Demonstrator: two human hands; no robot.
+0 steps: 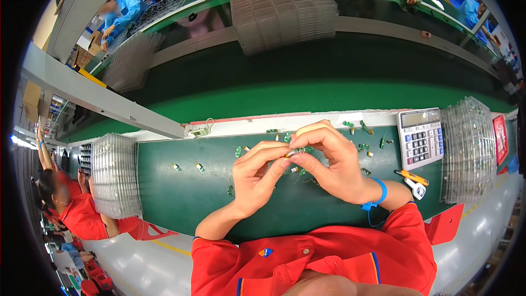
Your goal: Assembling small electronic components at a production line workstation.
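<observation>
A: Where is the small part (291,154)?
B: Between the fingertips, held above the desk (175,200); its details are too tiny to tell.

A: How do the hands stand?
B: The left hand (255,178) pinches it between thumb and fingers, and the right hand (331,159) grips it from the other side, their tips meeting.

A: What lies around them?
B: Little green circuit boards (200,168), scattered on the desk near both hands.

A: And farther out?
B: To the right, a calculator (421,139), with an orange cutter (412,177) just below it. Stacks of clear trays (116,178) stand at both ends.
</observation>
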